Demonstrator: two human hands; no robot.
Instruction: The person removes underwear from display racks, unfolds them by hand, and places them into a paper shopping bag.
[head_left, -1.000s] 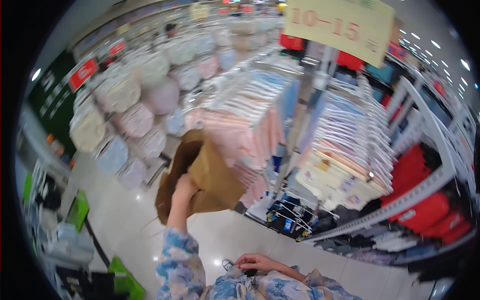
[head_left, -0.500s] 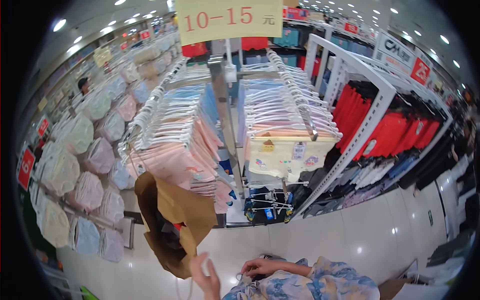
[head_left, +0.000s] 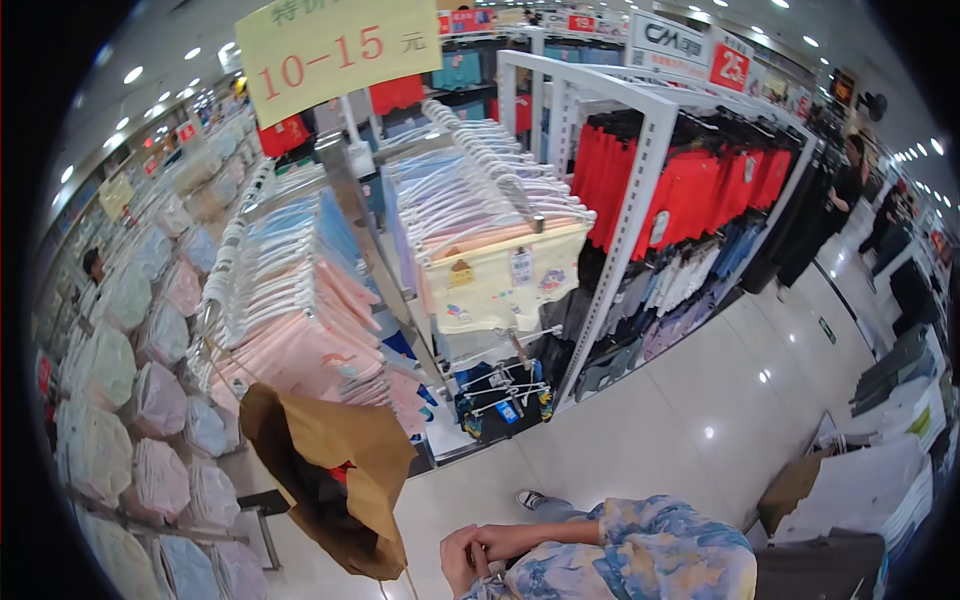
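At the bottom centre, my left hand [head_left: 458, 562] has its fingers curled in against my right hand [head_left: 490, 541], and the two touch. What lies between them, if anything, is hidden. To their left a brown paper bag [head_left: 370, 452] hangs open and tilted, its upper handle reaching up to the rack of pink garments [head_left: 300, 355]. Something dark and a bit of red show inside the bag. Neither hand touches it. A pale yellow printed garment [head_left: 505, 285] faces forward on the adjoining rack.
Bundled pastel garments [head_left: 160, 400] line the left. A yellow price sign [head_left: 340, 55] hangs above. Red garments [head_left: 690, 195] fill a white-framed rack [head_left: 632, 200] to the right. A person in black [head_left: 845, 190] stands in the aisle; folded goods [head_left: 850, 490] lie at lower right.
My left hand has let go of the bag and come back to my right hand. The bag now hangs by itself. The view has swung to the right.
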